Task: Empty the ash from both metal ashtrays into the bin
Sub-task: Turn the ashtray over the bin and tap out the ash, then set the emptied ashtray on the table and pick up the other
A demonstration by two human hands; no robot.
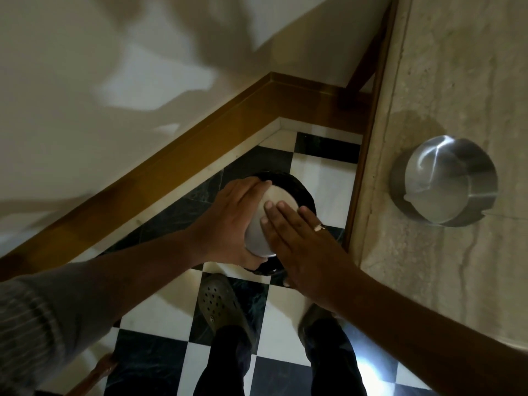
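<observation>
The person stood on the checkered floor (320,178) in a corner, looking straight down at both hands held together over the bin (303,190), a dark round container on the tiles just beside the edge of the stone counter (445,81). The left hand (228,221) was clamped around the side of the first ashtray (271,207), which was turned over so that its flat metal bottom faced up, directly above the bin's opening. The right hand (300,241) lay flat with fingers straight, their tips touching that upturned base; it looked like a tap or a press to shake the last ash loose, though no ash could be seen falling. This first emptying seemed close to done. The second ashtray (445,181) sat upright on the counter, well apart from the bin, up and to the person's right. That direction was what the coming move would turn on: the right hand was the nearer one and was not gripping anything, so it was probably the hand to reach for the second ashtray, while the left would first have to put down the one it held. The second ashtray's contents could not be made out; its bowl showed mostly glare. Being round, neither ashtray had a long axis to line up.
</observation>
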